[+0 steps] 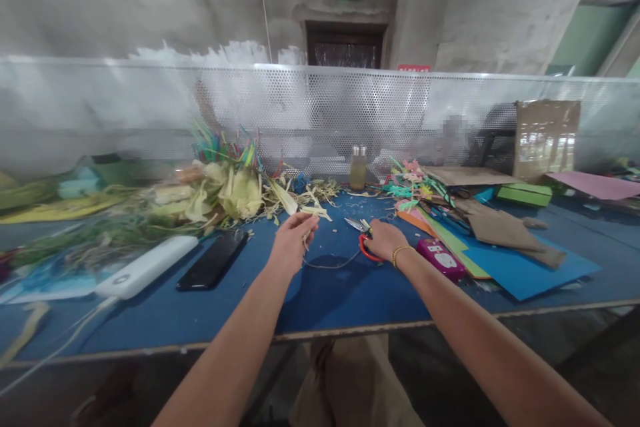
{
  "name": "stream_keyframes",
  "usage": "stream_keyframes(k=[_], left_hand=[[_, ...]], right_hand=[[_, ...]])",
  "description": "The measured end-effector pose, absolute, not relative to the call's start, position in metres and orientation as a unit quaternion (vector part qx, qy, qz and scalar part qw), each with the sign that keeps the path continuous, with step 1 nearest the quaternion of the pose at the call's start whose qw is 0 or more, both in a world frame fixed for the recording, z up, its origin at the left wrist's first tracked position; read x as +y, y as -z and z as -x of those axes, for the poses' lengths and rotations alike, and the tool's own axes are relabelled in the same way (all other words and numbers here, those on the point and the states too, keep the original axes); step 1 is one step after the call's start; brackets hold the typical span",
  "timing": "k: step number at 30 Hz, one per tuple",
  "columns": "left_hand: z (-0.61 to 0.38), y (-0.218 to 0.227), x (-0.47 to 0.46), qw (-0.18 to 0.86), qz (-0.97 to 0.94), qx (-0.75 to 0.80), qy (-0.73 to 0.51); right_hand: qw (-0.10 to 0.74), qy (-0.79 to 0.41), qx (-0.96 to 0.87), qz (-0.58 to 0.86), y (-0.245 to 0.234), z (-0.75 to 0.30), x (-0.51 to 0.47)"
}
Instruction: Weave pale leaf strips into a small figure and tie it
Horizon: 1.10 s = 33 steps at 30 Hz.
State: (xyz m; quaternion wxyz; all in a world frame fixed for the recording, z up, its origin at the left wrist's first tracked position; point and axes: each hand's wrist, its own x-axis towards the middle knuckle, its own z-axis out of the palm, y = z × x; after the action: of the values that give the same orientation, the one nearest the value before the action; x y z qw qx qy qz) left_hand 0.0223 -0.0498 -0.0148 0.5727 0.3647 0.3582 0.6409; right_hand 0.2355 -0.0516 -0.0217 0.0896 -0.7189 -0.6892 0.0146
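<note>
Over the blue tabletop, my left hand (294, 241) is closed in a pinch on a pale husk strip (319, 213) that sticks out past the fingertips. A thin twine (333, 267) hangs from this hand and curves across the table towards the right. My right hand (389, 240) grips red-handled scissors (367, 245), their blades pointing left towards the other hand. A small pale scrap shows by those fingers; whether it is held I cannot tell. Behind my left hand lies a heap of pale green husks (240, 190).
A black phone (214, 261) and a white power bank (150, 267) lie at left. Right of my right hand are a purple packet (440, 260), blue paper (530, 273) and cardboard pieces (500, 223). A glass bottle (358, 168) stands before the perforated metal screen (320, 100).
</note>
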Motion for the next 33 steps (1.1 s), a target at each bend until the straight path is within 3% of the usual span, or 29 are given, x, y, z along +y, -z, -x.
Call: stream_keyframes(k=[5,9,12,15,23,33], left_hand=[[-0.023,0.016,-0.051,0.559,-0.39,0.385,-0.623],[-0.022,0.018,-0.051,0.55,-0.413,0.387,-0.614],[-0.023,0.019,-0.051,0.546,-0.431,0.373,-0.614],[-0.023,0.021,-0.05,0.542,-0.447,0.361,-0.613],[-0.022,0.028,-0.044,0.534,-0.475,0.36,-0.6],[-0.023,0.034,-0.041,0.527,-0.469,0.37,-0.605]], right_hand=[[0.017,0.029,-0.694,0.719,-0.006,-0.224,-0.055],[0.218,-0.001,-0.735,0.642,-0.023,-0.212,-0.049],[0.371,-0.16,-0.755,0.516,-0.021,-0.197,-0.04],[0.442,-0.297,-0.716,0.451,-0.011,-0.181,-0.033],[0.525,-0.445,-0.611,0.392,0.01,-0.167,-0.032],[0.522,-0.551,-0.532,0.375,0.02,-0.169,-0.035]])
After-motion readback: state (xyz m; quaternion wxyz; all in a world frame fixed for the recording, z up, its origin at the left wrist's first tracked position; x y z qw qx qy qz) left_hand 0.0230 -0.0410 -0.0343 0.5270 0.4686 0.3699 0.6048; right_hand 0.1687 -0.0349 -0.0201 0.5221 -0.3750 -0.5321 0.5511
